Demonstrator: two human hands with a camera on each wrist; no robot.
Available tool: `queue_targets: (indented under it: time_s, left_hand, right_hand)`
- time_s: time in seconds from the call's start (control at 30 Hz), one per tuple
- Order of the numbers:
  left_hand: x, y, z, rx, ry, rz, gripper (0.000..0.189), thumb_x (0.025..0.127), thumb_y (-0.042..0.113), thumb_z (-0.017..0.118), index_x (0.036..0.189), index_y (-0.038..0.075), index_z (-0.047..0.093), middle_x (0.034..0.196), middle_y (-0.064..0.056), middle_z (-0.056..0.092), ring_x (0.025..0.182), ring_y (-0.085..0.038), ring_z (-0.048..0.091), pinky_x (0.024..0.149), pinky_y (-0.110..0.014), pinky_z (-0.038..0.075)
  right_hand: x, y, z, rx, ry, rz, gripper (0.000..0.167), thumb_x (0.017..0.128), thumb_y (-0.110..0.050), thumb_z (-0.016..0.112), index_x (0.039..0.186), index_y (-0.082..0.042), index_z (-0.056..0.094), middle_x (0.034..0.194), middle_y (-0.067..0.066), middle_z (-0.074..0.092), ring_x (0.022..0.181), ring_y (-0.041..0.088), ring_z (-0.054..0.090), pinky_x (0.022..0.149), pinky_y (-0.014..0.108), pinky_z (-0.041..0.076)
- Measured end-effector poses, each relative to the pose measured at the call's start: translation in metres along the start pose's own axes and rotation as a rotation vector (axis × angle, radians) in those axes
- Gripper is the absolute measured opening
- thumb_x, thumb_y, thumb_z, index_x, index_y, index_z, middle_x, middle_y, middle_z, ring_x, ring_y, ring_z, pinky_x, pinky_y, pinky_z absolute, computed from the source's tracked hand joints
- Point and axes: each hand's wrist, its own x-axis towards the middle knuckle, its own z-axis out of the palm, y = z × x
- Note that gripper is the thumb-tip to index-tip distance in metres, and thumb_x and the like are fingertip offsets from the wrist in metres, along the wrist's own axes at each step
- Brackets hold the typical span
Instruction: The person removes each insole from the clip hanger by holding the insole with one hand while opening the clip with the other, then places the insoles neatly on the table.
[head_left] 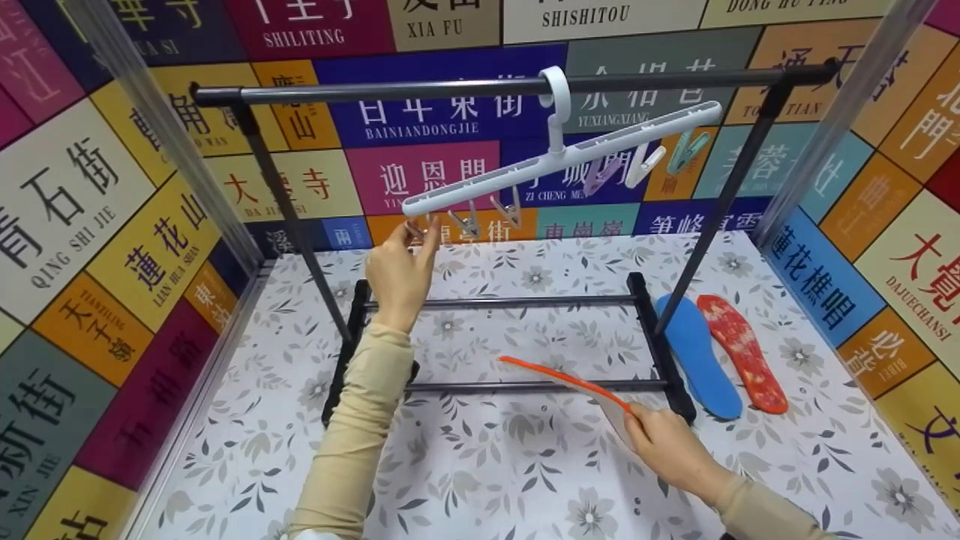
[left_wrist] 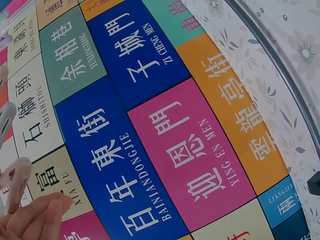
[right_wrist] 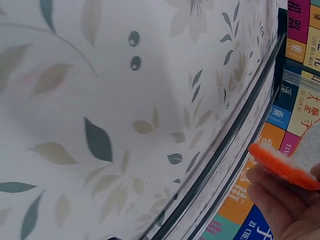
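A white clip hanger (head_left: 559, 159) hangs by its hook from the rack's top bar, its left end tilted down. Several clips dangle from it, among them a purple clip (head_left: 602, 174) and a green clip (head_left: 686, 151). At the lowered left end, my left hand (head_left: 401, 274) pinches a pale clip (left_wrist: 19, 177), its fingers partly covering it. My right hand (head_left: 671, 446) grips one end of an orange-edged insole (head_left: 570, 380) and holds it edge-up above the table, in front of the rack. In the right wrist view its pale grey fuzzy side (right_wrist: 307, 150) shows.
A black and grey metal rack (head_left: 442, 93) stands on the flower-patterned table cover (head_left: 525, 480). Right of its foot lie a blue insole (head_left: 701, 360) and a red mottled insole (head_left: 746, 356), side by side. Panels with printed signs close in the back and sides.
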Motion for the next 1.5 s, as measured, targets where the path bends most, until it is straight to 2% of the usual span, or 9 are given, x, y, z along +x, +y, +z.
queue_targets:
  time_s: [0.13,0.43,0.6,0.73,0.87,1.1,1.23,1.37,1.5]
  left_hand:
    - [-0.006,-0.003,0.001,0.002,0.013,0.033,0.041,0.092,0.049,0.066,0.087,0.009,0.073,0.083,-0.012,0.076,0.055,-0.027,0.062,0.056,-0.042,0.046]
    - [-0.029,-0.017,0.003,0.038,-0.015,0.020,0.048,0.093,0.049,0.064,0.113,0.007,0.075,0.103,-0.012,0.075,0.080,-0.031,0.074,0.069,-0.047,0.055]
    - [-0.046,-0.024,0.006,0.058,-0.037,0.012,0.047,0.092,0.046,0.065,0.114,0.004,0.074,0.101,-0.014,0.076,0.076,-0.032,0.074,0.067,-0.047,0.055]
    - [-0.058,-0.029,0.007,0.083,-0.070,0.010,0.048,0.093,0.045,0.064,0.116,0.004,0.073,0.083,-0.016,0.076,0.061,-0.031,0.069,0.059,-0.046,0.052]
    - [-0.071,-0.032,0.007,0.073,-0.125,-0.012,0.051,0.095,0.047,0.062,0.121,0.004,0.070,0.074,-0.015,0.073,0.048,-0.028,0.056,0.053,-0.044,0.047]
    - [-0.093,-0.033,0.004,0.031,-0.182,-0.086,0.053,0.094,0.049,0.061,0.123,0.005,0.069,0.105,-0.019,0.073,0.081,-0.029,0.075,0.070,-0.044,0.057]
    - [-0.103,-0.034,0.002,0.014,-0.188,-0.095,0.053,0.094,0.048,0.063,0.123,0.005,0.069,0.105,-0.019,0.073,0.083,-0.030,0.075,0.071,-0.045,0.058]
    - [-0.112,-0.035,-0.001,0.025,-0.183,-0.090,0.051,0.093,0.047,0.064,0.121,0.005,0.070,0.103,-0.018,0.074,0.080,-0.029,0.074,0.069,-0.045,0.057]
    - [-0.123,-0.037,-0.004,0.033,-0.177,-0.080,0.051,0.093,0.046,0.064,0.120,0.004,0.071,0.097,-0.019,0.075,0.077,-0.028,0.074,0.067,-0.045,0.056]
  right_hand:
    - [-0.012,0.007,-0.006,0.054,-0.031,0.028,0.025,0.101,-0.009,0.049,0.080,-0.009,0.064,0.051,-0.007,0.042,0.041,0.005,0.037,0.041,0.022,0.033]
    - [-0.031,0.029,-0.019,0.137,-0.096,0.140,0.029,0.103,-0.017,0.050,0.078,-0.008,0.062,0.055,-0.006,0.038,0.047,0.005,0.032,0.047,0.022,0.032]
    - [-0.042,0.044,-0.028,0.175,-0.098,0.265,0.027,0.104,-0.018,0.048,0.099,0.000,0.068,0.057,-0.003,0.036,0.049,0.009,0.029,0.049,0.023,0.031]
    - [-0.048,0.055,-0.035,0.218,-0.102,0.339,0.031,0.106,-0.021,0.045,0.090,-0.001,0.063,0.057,-0.002,0.033,0.049,0.010,0.028,0.050,0.024,0.031]
    - [-0.054,0.065,-0.039,0.204,-0.006,0.317,0.032,0.105,-0.020,0.046,0.091,0.002,0.065,0.057,-0.003,0.034,0.049,0.008,0.029,0.049,0.025,0.031]
    - [-0.057,0.089,-0.041,0.011,0.279,0.216,0.026,0.099,-0.010,0.051,0.104,0.009,0.069,0.073,0.016,0.063,0.066,0.011,0.050,0.059,0.030,0.041]
    - [-0.050,0.104,-0.050,-0.030,0.327,0.260,0.031,0.101,-0.012,0.046,0.090,0.010,0.065,0.072,0.021,0.061,0.061,0.020,0.049,0.053,0.034,0.038]
    - [-0.039,0.116,-0.060,-0.058,0.358,0.300,0.036,0.102,-0.014,0.041,0.070,-0.001,0.051,0.060,0.015,0.049,0.056,0.026,0.044,0.051,0.038,0.033]
    - [-0.028,0.130,-0.069,-0.053,0.355,0.331,0.037,0.103,-0.016,0.036,0.070,-0.003,0.048,0.061,0.013,0.048,0.057,0.027,0.044,0.051,0.038,0.033]
